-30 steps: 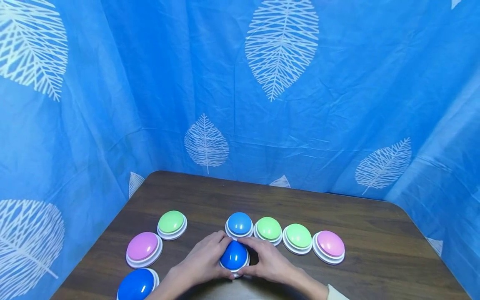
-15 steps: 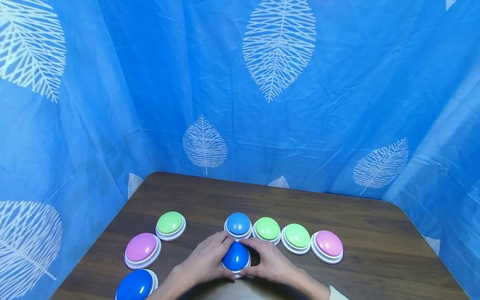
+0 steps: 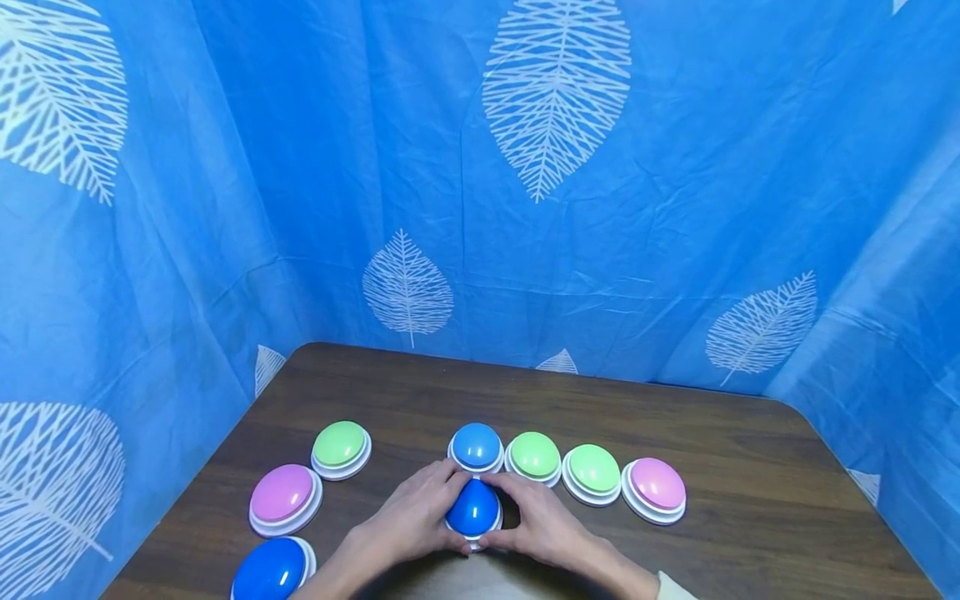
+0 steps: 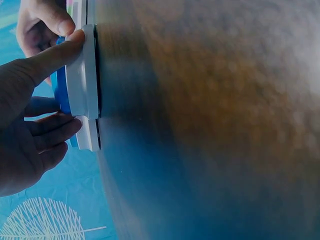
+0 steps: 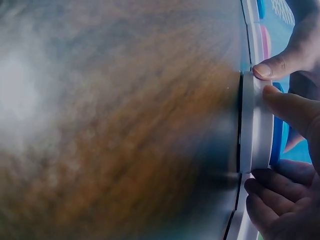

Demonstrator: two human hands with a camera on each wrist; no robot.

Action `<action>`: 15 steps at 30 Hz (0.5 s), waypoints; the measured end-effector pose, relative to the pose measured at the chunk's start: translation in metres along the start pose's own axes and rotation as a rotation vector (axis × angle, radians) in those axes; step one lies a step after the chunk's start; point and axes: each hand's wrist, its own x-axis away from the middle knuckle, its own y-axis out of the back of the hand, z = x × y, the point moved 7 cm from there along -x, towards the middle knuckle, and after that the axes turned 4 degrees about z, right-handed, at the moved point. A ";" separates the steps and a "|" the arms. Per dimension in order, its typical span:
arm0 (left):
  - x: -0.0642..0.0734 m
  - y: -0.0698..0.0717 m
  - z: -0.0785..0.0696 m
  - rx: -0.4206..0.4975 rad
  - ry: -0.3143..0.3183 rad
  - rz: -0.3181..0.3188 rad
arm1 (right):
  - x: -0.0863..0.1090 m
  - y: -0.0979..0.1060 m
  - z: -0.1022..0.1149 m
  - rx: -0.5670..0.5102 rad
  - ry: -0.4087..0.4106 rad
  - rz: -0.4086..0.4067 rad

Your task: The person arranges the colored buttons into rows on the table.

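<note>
A dark blue dome push button (image 3: 473,507) with a white round base lies flat on the table, between my two hands. My left hand (image 3: 416,515) grips its left side, thumb at the near edge and fingers at the far edge. From the right, my right hand (image 3: 538,521) holds it the same way. Both wrist views show the thumbs pressed on the white base (image 4: 82,75), close to each other. Just behind it sits a lighter blue push button (image 3: 476,445), its front edge partly covered by my fingers.
Two green buttons (image 3: 535,454) and a pink button (image 3: 657,483) continue the row rightward from the lighter blue one. On the left stand a green button (image 3: 339,444), a pink button (image 3: 282,493) and a blue button (image 3: 268,570). Blue curtains (image 3: 465,208) surround the brown table (image 3: 750,500).
Both hands have shifted the dark blue button slightly to the right, more directly in front of the lighter blue one. The grip is unchanged, and the other buttons stay in place.
</note>
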 end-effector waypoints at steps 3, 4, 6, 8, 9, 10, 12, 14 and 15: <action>0.000 0.000 0.000 0.008 0.000 -0.002 | 0.000 0.001 0.000 0.019 -0.002 -0.001; 0.000 0.000 0.000 0.010 0.001 -0.003 | -0.001 0.001 0.000 0.026 -0.006 0.002; 0.000 0.000 0.000 0.012 0.000 -0.004 | -0.001 0.002 0.000 0.037 -0.010 0.005; 0.000 0.000 0.000 0.015 0.002 -0.001 | 0.000 0.002 0.001 0.051 -0.006 0.004; 0.001 0.001 0.000 0.017 0.006 0.002 | 0.000 0.003 0.001 0.061 0.001 -0.001; 0.001 0.001 0.000 0.016 0.010 0.002 | 0.000 0.003 0.002 0.071 0.007 -0.006; 0.004 0.004 0.000 0.012 0.019 0.003 | -0.001 0.004 0.004 0.093 0.017 -0.016; 0.008 0.008 0.000 0.009 0.031 -0.004 | -0.002 0.005 0.008 0.113 0.030 -0.029; 0.010 0.011 0.001 0.012 0.039 -0.004 | -0.003 0.006 0.010 0.117 0.037 -0.033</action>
